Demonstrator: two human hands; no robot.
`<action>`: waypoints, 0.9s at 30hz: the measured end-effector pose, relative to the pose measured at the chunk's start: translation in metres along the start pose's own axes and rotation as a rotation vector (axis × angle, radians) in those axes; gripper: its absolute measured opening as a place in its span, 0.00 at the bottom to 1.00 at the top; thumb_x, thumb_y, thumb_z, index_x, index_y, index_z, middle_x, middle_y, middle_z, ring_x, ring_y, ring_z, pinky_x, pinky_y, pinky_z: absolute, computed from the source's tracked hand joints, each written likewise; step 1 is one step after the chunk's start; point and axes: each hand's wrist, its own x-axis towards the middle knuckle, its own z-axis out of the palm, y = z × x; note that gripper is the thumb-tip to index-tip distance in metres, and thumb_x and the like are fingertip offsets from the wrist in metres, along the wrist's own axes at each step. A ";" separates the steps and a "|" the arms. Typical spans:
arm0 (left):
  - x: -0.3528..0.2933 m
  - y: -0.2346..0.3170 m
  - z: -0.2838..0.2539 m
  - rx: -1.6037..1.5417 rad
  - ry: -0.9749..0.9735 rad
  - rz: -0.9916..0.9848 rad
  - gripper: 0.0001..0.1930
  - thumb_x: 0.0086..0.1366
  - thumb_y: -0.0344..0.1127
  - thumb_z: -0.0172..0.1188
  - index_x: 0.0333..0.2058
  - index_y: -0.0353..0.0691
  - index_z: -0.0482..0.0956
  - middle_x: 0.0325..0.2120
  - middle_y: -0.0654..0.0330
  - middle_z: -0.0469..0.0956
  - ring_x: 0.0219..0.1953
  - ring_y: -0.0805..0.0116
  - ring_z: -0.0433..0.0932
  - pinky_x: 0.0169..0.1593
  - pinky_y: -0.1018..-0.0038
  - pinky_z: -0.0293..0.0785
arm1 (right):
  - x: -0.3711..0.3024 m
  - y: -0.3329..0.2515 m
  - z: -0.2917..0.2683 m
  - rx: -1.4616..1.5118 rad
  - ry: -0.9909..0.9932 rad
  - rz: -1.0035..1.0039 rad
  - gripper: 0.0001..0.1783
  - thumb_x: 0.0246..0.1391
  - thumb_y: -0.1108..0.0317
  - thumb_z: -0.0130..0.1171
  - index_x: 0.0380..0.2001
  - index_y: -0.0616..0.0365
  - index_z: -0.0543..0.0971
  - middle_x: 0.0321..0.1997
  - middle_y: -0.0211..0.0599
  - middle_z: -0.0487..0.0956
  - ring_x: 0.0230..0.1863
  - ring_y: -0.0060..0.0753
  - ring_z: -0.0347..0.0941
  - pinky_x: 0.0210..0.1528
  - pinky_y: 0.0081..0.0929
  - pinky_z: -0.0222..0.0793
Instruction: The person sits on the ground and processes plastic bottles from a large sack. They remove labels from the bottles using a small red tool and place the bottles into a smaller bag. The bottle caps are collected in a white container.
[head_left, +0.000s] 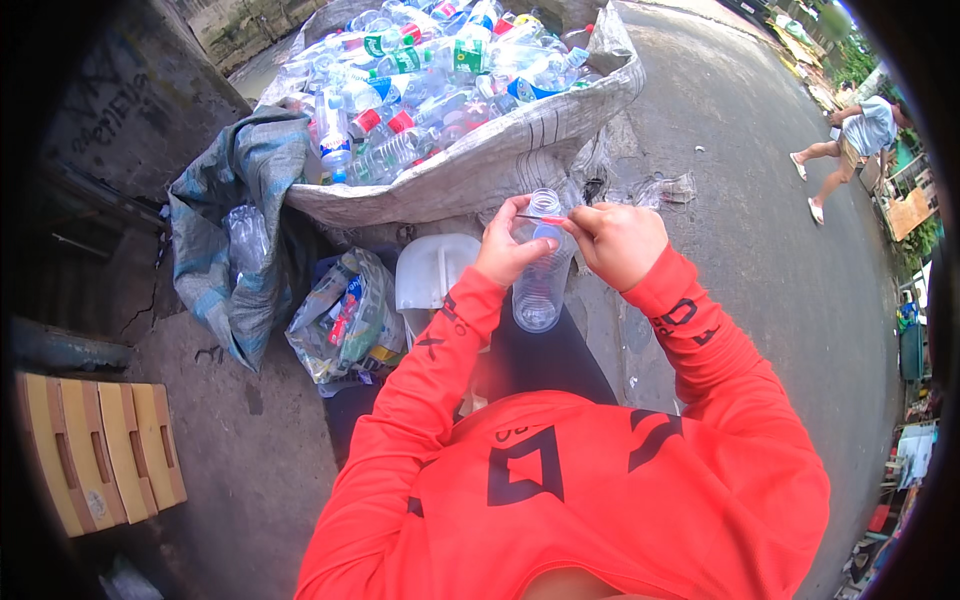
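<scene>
My left hand [508,243] is closed around the upper part of a clear plastic bottle [540,300]. The bottle has no label, and its uncapped neck points away from me. Pinched in my right hand [622,243] is a small blade with a red handle [552,219]. Its thin dark tip points left, across the bottle just below the neck, close to my left fingers. Whether the blade touches the plastic I cannot tell. Both hands meet over my lap, in front of a large woven sack [440,203] heaped with plastic bottles [430,85].
A blue-grey sack [235,170] slumps at the left, with a clear bag of wrappers [350,315] and a white plastic container [432,272] nearer my legs. A yellow slatted crate [105,450] lies at lower left. On the road, a person [855,135] walks at far right.
</scene>
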 end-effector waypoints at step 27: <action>0.010 -0.080 -0.008 0.143 0.486 -0.024 0.17 0.56 0.33 0.59 0.45 0.39 0.73 0.35 0.59 0.77 0.33 0.73 0.77 0.34 0.77 0.74 | -0.003 0.071 0.159 0.900 0.073 0.596 0.46 0.25 0.54 0.74 0.49 0.64 0.67 0.44 0.45 0.73 0.47 0.32 0.69 0.48 0.29 0.65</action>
